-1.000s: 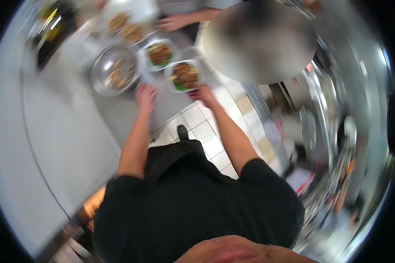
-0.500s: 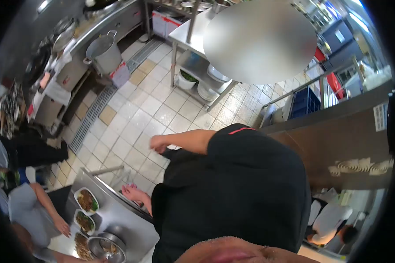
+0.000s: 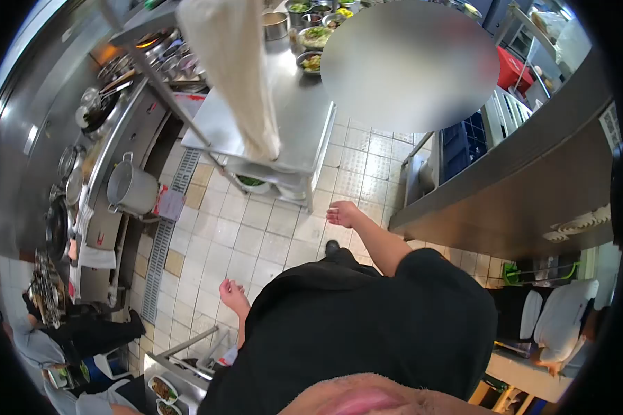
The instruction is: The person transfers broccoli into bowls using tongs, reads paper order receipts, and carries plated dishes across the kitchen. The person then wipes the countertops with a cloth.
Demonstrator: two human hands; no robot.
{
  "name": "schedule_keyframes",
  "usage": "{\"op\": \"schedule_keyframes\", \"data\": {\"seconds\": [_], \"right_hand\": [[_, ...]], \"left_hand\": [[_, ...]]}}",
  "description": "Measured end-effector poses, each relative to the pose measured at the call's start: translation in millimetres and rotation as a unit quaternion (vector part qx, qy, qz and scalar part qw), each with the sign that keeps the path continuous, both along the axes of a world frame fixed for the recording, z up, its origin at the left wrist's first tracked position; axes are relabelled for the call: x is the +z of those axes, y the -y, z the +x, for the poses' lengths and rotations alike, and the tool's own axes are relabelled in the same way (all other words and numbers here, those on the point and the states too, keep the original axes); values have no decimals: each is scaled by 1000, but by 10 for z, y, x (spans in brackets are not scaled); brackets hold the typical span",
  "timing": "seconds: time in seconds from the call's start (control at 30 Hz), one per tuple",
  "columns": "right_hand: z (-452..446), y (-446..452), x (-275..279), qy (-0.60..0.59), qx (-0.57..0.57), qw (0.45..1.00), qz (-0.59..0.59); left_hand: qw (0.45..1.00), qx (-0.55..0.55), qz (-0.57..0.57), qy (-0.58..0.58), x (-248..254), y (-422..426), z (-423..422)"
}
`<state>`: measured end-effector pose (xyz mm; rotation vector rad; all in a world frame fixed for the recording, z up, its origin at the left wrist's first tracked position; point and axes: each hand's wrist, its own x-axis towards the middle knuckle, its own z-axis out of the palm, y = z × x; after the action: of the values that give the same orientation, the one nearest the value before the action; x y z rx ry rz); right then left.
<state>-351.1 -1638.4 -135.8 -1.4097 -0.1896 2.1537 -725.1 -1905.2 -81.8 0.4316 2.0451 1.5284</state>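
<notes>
Over the tiled floor (image 3: 256, 242), left of the black-clothed body, hangs my left hand (image 3: 235, 294), fingers loosely curled and apart, holding nothing. Farther forward, my right hand (image 3: 342, 214) is raised above the floor with its fingers partly bent and nothing in it. The nearest thing to it is the corner of a steel table (image 3: 284, 131), which it does not touch. A pale cloth (image 3: 232, 76) hangs in front of that table. Bowls of food, one a metal bowl (image 3: 311, 63), stand on its far part.
Two oval plates of food, one a white-rimmed plate (image 3: 163, 389), lie on a counter at the lower left beside people in grey. A large pot (image 3: 132, 188) stands by the stove line. A brown panel (image 3: 505, 187) runs along the right, with people in white (image 3: 564, 315) beyond.
My hands have left the plates of food, and my body has turned right. The plates now lie at the lower left; the steel table with bowls has come into view ahead.
</notes>
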Motion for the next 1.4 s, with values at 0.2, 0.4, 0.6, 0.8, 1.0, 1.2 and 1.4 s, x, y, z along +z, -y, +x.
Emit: {"op": "schedule_keyframes", "data": {"seconds": [0.2,0.4,0.6,0.8,1.0,1.2,1.4], "right_hand": [[1435,-405,348,27,-163,986,3],[2195,-1122,642,-6,-289,957,32],[2794,-1787,534,2,-292,956,37],[3650,-2249,91,66,-359,926,-92],[4375,-3309,-22,39,-398,914,-62],[5191,-5297,-169,33,-404,913,-40],[5737,-7734,117,38,-259,964,50]], "left_hand": [[956,-282,80,3,419,-2185,1328],[904,-412,97,55,682,-3681,2355],[899,-419,70,104,476,-4826,3060],[878,-456,42,138,570,-6223,3961],[828,-528,95,165,1074,-8000,5129],[814,-538,109,189,955,-9622,5954],[898,-401,44,176,1043,-10623,6097]]}}
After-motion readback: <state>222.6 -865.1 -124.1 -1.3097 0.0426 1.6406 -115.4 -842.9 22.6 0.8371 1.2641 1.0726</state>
